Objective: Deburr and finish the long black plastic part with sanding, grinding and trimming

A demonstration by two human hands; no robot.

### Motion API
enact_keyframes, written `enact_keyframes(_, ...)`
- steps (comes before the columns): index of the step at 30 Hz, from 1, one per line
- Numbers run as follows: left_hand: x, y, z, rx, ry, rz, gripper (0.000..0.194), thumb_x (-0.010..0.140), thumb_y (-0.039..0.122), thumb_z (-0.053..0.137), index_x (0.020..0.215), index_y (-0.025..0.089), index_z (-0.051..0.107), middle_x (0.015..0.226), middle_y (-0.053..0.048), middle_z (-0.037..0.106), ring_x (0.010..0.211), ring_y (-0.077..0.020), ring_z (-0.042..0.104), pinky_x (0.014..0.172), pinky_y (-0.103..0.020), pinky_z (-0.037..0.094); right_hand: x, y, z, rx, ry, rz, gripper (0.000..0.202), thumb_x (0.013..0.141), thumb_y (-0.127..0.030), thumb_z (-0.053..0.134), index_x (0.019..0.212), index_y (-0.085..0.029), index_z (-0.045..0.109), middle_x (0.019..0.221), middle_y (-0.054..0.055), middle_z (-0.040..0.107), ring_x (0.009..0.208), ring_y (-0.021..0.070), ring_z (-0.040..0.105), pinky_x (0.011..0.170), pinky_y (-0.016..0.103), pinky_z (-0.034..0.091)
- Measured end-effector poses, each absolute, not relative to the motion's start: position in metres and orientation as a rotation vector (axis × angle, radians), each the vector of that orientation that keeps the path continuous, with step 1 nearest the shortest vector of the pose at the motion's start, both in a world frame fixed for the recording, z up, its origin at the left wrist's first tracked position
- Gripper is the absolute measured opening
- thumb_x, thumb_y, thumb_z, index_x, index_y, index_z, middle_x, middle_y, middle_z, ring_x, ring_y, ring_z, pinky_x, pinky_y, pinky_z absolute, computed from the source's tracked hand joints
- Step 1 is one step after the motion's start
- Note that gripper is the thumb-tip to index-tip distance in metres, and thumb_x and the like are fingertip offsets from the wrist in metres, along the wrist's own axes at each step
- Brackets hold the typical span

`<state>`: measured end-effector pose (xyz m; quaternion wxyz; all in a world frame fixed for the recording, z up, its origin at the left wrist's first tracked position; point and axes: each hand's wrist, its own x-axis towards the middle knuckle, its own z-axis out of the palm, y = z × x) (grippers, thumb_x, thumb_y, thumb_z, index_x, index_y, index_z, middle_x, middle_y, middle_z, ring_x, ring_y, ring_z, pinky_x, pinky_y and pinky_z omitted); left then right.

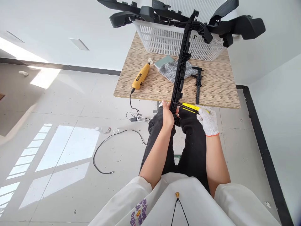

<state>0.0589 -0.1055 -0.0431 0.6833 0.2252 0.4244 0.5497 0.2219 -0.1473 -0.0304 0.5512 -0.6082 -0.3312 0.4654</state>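
Note:
My bare left hand (168, 115) is wrapped round the lower end of a long black plastic part (180, 70), which slants up over the table to the basket. In my right hand (208, 121), which wears a white knit glove with an orange cuff, is a yellow and black utility knife (191, 107). The knife's tip lies at the black part, just above my left hand. Whether the blade touches the plastic is too small to tell.
On the wooden table (127, 75) lie a yellow rotary tool (141, 76), a grey cloth (168, 70), a pale green pad (164, 61) and a black caliper (198, 84). Behind stands a white basket (162, 39) heaped with black parts (246, 26). Cables (101, 147) trail on the floor.

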Motion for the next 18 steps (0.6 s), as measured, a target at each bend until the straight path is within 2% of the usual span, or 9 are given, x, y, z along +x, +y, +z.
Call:
enact_keyframes(6, 0.0583, -0.1056, -0.0447, 0.522, 0.964, 1.221, 0.077, 0.093, 0.084, 0.025, 0.074, 0.018, 0.060, 0.056, -0.001, 0.051, 0.043, -0.0089, 0.041, 0.043, -0.021, 0.041, 0.2220, -0.1472, -0.0285, -1.441, -0.735, 1.086, 0.027, 0.073, -0.033, 0.076, 0.096, -0.020, 0.082, 0.066, -0.002, 0.054, 0.050, 0.0045, 0.038, 0.045, 0.020, 0.030)
enact_keyframes(10, 0.0585, -0.1053, -0.0452, 0.504, 0.957, 1.228, 0.076, 0.093, 0.084, 0.027, 0.073, 0.018, 0.059, 0.056, 0.000, 0.050, 0.043, -0.0085, 0.041, 0.042, -0.021, 0.041, 0.2223, -0.1473, -0.0295, -1.453, -0.779, 1.128, 0.026, 0.072, -0.033, 0.077, 0.093, -0.018, 0.082, 0.060, -0.004, 0.049, 0.049, 0.0050, 0.038, 0.044, 0.021, 0.029)
enact_keyframes(18, 0.0583, -0.1049, -0.0468, 0.514, 0.958, 1.228, 0.074, 0.095, 0.081, 0.027, 0.074, 0.018, 0.060, 0.056, 0.000, 0.051, 0.043, -0.0087, 0.042, 0.043, -0.020, 0.042, 0.2223, -0.1470, -0.0294, -1.434, -0.766, 1.116, 0.026, 0.071, -0.031, 0.076, 0.094, -0.019, 0.083, 0.063, -0.003, 0.053, 0.050, 0.0042, 0.037, 0.045, 0.020, 0.029)
